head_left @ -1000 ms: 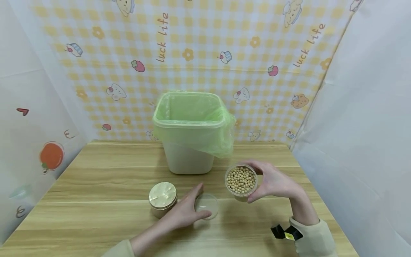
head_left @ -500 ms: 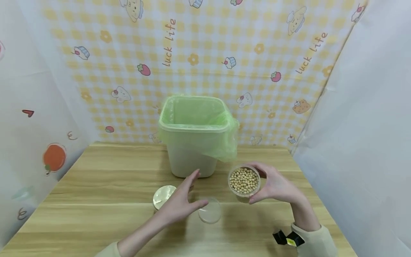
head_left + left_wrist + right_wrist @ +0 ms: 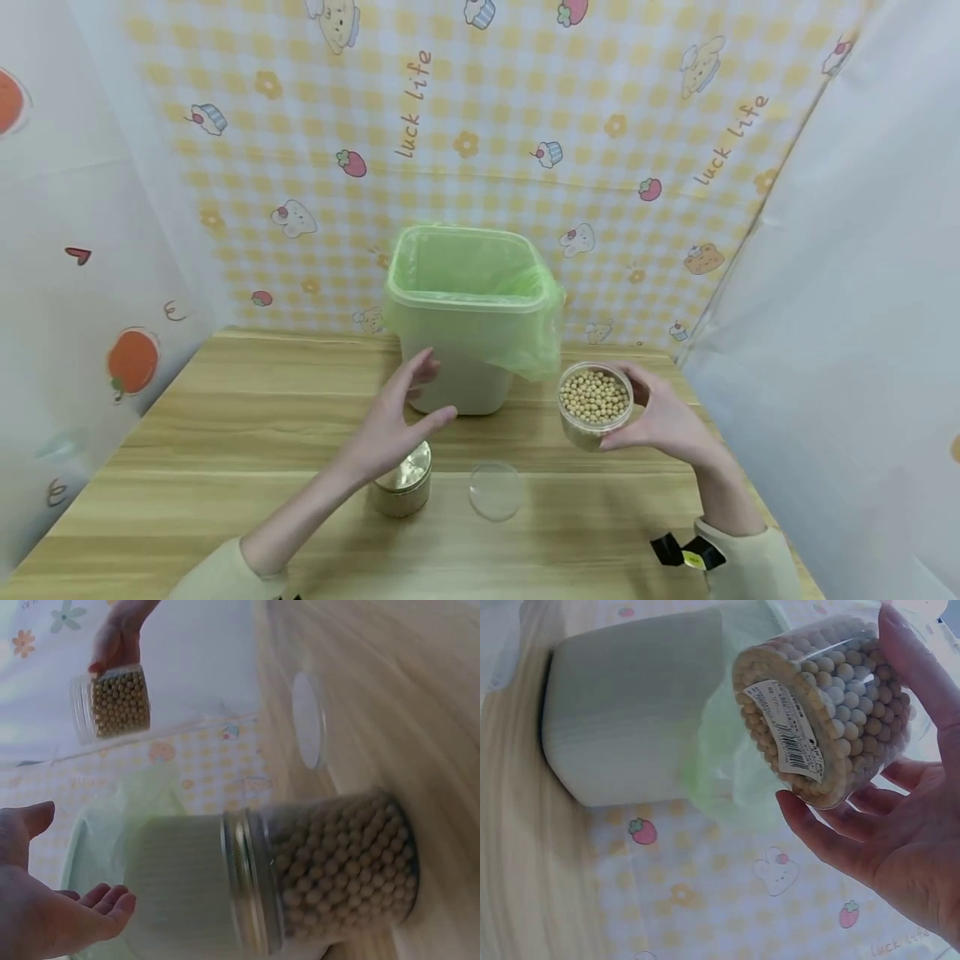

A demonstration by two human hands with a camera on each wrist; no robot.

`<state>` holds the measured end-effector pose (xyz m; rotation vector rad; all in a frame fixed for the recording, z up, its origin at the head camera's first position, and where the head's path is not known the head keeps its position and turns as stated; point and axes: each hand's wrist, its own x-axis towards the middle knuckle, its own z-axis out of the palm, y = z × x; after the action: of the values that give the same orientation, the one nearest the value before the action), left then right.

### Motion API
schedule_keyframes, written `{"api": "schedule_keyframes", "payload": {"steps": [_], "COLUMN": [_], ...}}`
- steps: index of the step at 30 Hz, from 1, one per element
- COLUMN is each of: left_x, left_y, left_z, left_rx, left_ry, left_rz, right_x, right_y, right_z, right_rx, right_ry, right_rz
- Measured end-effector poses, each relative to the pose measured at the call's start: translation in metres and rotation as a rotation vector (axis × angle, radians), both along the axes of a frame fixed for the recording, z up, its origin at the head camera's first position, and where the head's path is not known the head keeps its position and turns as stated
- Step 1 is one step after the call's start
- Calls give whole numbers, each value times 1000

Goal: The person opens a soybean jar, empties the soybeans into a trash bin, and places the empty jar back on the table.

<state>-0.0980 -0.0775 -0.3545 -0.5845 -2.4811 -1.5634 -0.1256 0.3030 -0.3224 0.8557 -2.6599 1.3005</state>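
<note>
My right hand [image 3: 663, 421] grips a clear jar [image 3: 588, 433] of small tan balls around its side, lifted off the table, its mouth uncovered. The right wrist view shows a barcode label [image 3: 787, 731] on the base of this jar. My left hand [image 3: 386, 425] hovers with thumb and fingers spread, holding nothing. Below it stands a second jar [image 3: 402, 496] with a gold metal lid; in the left wrist view this lidded jar [image 3: 345, 862] is full of similar balls. A clear round disc [image 3: 495, 492], like a lid or seal, lies flat on the table.
A pale bin [image 3: 457, 367] with a light green bag [image 3: 536, 325] folded over its rim stands at the back of the wooden table [image 3: 262, 417]. Behind it hangs a yellow checked cloth [image 3: 480, 196]; white cloth walls [image 3: 847, 333] flank the table.
My left hand has risen off the clear disc and moved up and left, over the lidded jar. The right hand has raised its open jar slightly. The head view has shifted.
</note>
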Motion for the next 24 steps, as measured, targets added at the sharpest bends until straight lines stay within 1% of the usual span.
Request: {"api": "schedule_keyframes", "payload": {"steps": [2,7,9,12,16,19,24], "left_x": [-3,-10,-13,-21,-35,-48,-69], "left_y": [-7,-23,-30,-38,-49,-55,-65], "left_z": [5,20,26,35,50,61,72], "left_rx": [12,7,6,16,50,66,46], "left_ry": [16,37,39,27,-4,-9,-41], "left_rz": [16,62,76,94,128,158,193], "right_x": [-1,-3,-5,-9,-16,-22,-31], "right_y": [0,-2,-3,-2,-3,-5,-9], "right_z": [6,19,23,31,44,55,72], "right_rx": [-16,-32,-47,-74,-142,-187,-204], "right_ry": [18,67,63,62,43,15,-8], "right_rz": [-15,-59,-71,-84,-82,-88,-164]}}
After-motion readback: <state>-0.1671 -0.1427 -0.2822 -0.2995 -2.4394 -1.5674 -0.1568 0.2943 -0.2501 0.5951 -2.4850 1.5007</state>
